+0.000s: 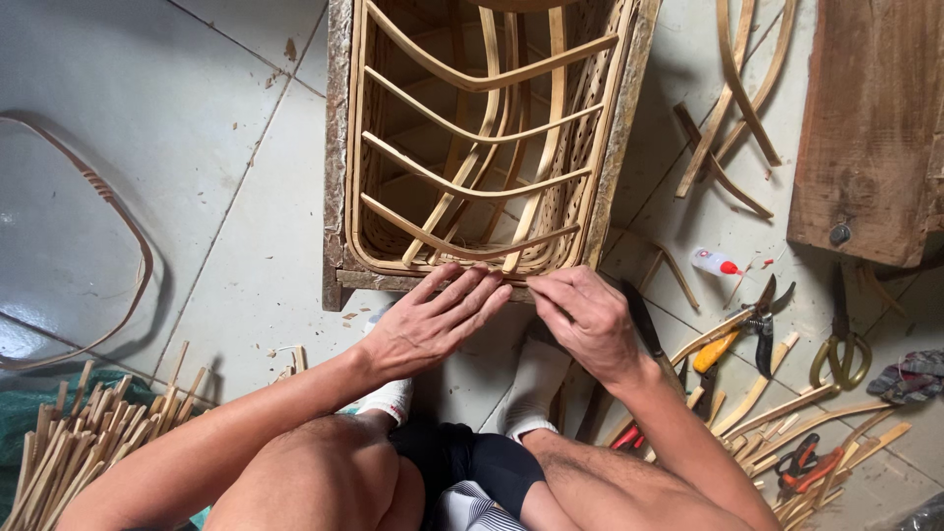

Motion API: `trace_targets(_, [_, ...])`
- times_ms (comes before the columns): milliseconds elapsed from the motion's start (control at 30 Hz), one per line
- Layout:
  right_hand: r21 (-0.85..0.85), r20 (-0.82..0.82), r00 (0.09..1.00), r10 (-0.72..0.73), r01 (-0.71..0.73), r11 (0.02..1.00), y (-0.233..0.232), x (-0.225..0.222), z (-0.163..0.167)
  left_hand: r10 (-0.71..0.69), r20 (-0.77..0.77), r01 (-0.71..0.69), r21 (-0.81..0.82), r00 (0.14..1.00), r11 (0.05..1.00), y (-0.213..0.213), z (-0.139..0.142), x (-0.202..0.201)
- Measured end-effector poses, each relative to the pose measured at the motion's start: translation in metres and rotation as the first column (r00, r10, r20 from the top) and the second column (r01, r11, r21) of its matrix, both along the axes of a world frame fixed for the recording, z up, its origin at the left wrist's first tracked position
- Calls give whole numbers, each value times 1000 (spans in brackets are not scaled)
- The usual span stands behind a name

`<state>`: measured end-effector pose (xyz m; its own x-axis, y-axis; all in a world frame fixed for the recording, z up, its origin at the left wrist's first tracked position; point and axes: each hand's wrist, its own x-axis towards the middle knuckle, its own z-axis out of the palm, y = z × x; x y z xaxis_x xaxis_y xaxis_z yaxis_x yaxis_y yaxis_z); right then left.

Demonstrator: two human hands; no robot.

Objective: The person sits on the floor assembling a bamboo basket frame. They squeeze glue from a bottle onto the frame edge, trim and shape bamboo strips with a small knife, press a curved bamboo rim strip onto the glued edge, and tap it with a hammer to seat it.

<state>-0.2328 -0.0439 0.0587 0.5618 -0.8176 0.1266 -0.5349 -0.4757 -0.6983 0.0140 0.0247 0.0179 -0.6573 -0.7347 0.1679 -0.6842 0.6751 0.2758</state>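
A woven rattan basket frame with curved cane ribs sits inside a rough wooden mould box on the tiled floor. My left hand lies flat with fingers spread against the near rim of the basket. My right hand pinches the rim beside it, fingertips touching those of the left near a cane end. Whether the right hand also holds a dark tool handle showing behind it is unclear.
Pruning shears with a yellow handle, scissors, a small glue bottle, red-handled pliers and loose cane strips lie at right. A wooden block stands top right. Cut sticks pile at left, beside a cane hoop.
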Motion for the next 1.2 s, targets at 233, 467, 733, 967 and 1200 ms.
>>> trace_targets(233, [52,-37,999,-18,20,998,-6,-11,9,-17,132,21,-28,991,999,0,-1,-8])
trace_targets(467, [-17,-61,991,120,-121,992,-15,-10,7,-14,112,17,-24,994,1000,-1,3,-7])
trace_targets(733, [255,-51,998,48,-33,966,-26,-9,13,-4,118,7,-22,993,1000,-4,7,-12])
trace_targets(967, [464,-243,969,-46,158,872,-36,0,22,-13,105,14,-9,994,1000,-3,5,-11])
trace_targets(1200, [586,-207,977,-59,172,792,-35,6,22,30,36,-31,21,999,999,0,-2,-12])
